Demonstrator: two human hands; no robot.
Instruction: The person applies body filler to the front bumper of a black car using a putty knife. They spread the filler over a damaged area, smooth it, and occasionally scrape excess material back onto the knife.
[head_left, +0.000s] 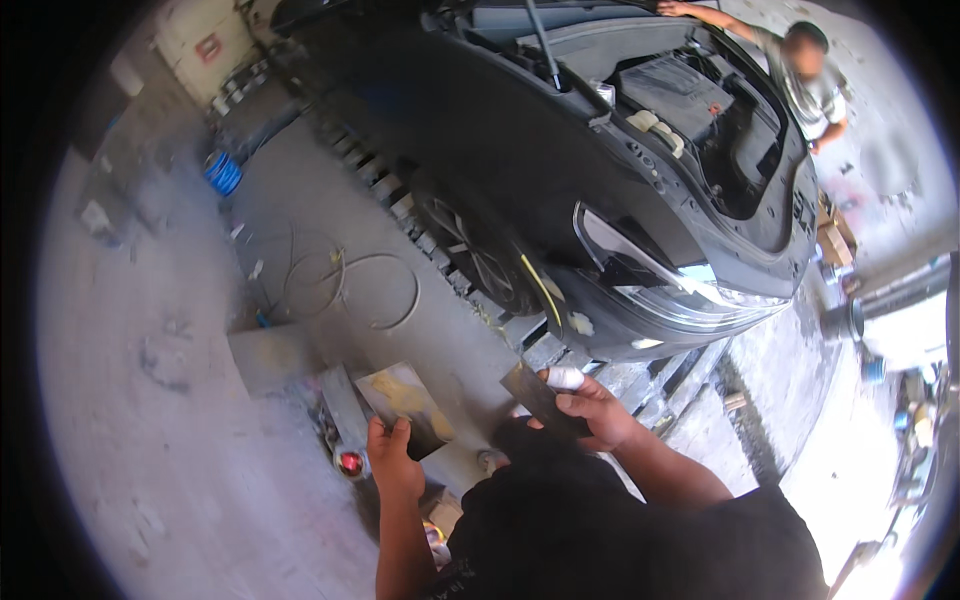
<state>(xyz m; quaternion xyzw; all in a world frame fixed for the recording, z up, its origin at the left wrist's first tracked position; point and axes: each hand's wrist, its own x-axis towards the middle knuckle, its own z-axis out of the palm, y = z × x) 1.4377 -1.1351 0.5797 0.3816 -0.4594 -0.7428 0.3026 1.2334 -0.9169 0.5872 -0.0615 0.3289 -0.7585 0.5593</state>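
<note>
My left hand [393, 458] grips the near edge of a flat metal board [405, 400] smeared with yellowish filler. A thin dark spreader blade [535, 395] is pinched in my right hand [592, 410], which has a white bandage on one finger. Both hands hover low in front of me, just short of the black car's front bumper [640, 320]. A pale filler patch [579, 323] and a yellow streak show on the bumper beside the front wheel [475, 255].
The black car has its bonnet up, showing the engine bay [700, 110]. Another person [805, 75] leans on the car's far side. A hose loop [350, 285], a blue coil [222, 172], tins near my feet [350, 462] and a metal ramp grid lie on the concrete floor.
</note>
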